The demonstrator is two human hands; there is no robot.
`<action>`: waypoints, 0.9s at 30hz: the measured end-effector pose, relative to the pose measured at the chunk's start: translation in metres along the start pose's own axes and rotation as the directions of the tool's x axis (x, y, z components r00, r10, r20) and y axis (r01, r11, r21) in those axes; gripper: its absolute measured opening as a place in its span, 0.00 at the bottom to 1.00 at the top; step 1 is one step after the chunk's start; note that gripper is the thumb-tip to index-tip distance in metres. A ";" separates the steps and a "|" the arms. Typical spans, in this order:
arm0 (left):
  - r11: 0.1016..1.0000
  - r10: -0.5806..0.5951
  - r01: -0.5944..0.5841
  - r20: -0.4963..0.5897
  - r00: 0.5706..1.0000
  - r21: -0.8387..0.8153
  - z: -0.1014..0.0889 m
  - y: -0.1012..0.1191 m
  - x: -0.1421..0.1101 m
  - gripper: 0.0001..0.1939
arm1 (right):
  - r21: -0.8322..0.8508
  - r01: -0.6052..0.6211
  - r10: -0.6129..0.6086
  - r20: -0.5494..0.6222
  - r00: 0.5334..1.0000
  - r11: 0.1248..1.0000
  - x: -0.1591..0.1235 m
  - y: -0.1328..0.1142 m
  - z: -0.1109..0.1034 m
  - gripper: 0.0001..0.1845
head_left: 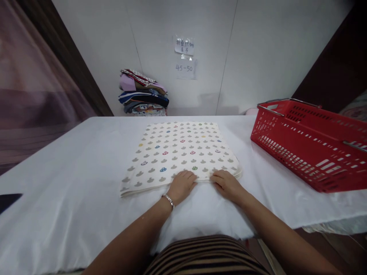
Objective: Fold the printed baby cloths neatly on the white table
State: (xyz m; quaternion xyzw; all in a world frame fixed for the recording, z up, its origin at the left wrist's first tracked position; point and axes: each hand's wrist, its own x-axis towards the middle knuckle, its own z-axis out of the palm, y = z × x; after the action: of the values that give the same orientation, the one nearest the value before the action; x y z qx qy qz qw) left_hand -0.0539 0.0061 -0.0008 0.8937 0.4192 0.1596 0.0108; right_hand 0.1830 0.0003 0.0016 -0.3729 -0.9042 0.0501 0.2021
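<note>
A cream cloth (183, 151) with grey mushroom shapes and a few coloured ones lies folded in layers in the middle of the white-covered table. My left hand (182, 185) grips its near edge left of centre, fingers curled over the top and the thumb side hidden. A silver bracelet (169, 200) is on that wrist. Farther right along the same edge, my right hand (226, 184) pinches the cloth near its right corner. The layers show as a thin stack at both near corners.
To the right stands a red plastic basket (304, 152) with metal handles. A stack of folded fabrics (143, 93) sits behind the table's far edge, against the white wall (252, 57). Two paper signs (185, 68) hang there. A dark flat item (8, 201) lies at the left edge.
</note>
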 end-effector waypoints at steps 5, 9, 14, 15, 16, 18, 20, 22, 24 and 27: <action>1.000 -0.009 0.008 0.028 1.000 0.012 -0.001 0.001 0.003 0.09 | -0.015 0.021 -0.021 0.011 1.000 1.000 -0.002 0.003 -0.002 0.14; 0.999 -0.024 0.023 0.029 0.999 0.028 -0.002 0.003 0.006 0.10 | 0.004 -0.007 0.007 -0.036 0.999 1.000 -0.001 0.004 -0.002 0.13; 1.000 -0.016 0.015 0.028 0.999 0.026 -0.003 0.003 0.007 0.09 | 0.074 -0.069 0.073 -0.054 0.996 0.995 0.002 0.004 -0.004 0.13; 1.000 -0.014 0.013 0.027 1.000 0.023 -0.003 0.003 0.007 0.09 | 0.081 -0.070 0.074 -0.046 0.996 0.994 0.002 0.004 -0.005 0.13; 1.000 -0.015 0.014 0.027 1.000 0.020 -0.002 0.003 0.008 0.09 | 0.087 -0.070 0.073 -0.041 0.996 0.994 0.003 0.003 -0.005 0.13; 0.999 -0.030 0.030 0.030 0.999 0.013 -0.002 0.003 0.009 0.10 | 0.101 -0.071 0.075 -0.037 0.996 0.992 0.004 0.002 -0.007 0.12; 0.998 -0.055 0.055 0.033 0.998 0.000 -0.001 0.002 0.011 0.11 | 0.121 -0.086 0.091 -0.037 0.995 0.989 0.004 0.001 -0.008 0.11; 0.998 -0.063 0.064 0.026 0.998 -0.023 -0.001 0.001 0.011 0.11 | 0.145 -0.107 0.112 -0.027 0.993 0.984 0.004 0.001 -0.008 0.10; 0.997 -0.058 0.058 0.008 0.998 -0.051 -0.001 -0.001 0.011 0.12 | 0.167 -0.126 0.133 -0.033 0.991 0.978 0.005 0.001 -0.007 0.09; 0.995 -0.049 0.048 -0.014 0.999 -0.088 0.000 -0.003 0.010 0.13 | 0.169 -0.131 0.141 -0.049 0.989 0.977 0.007 0.003 -0.005 0.10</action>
State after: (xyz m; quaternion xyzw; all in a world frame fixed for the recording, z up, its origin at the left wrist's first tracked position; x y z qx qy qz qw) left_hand -0.0502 0.0153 0.0014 0.8806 0.4336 0.1847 0.0502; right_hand 0.1823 0.0066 0.0075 -0.4171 -0.8629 0.1273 0.2556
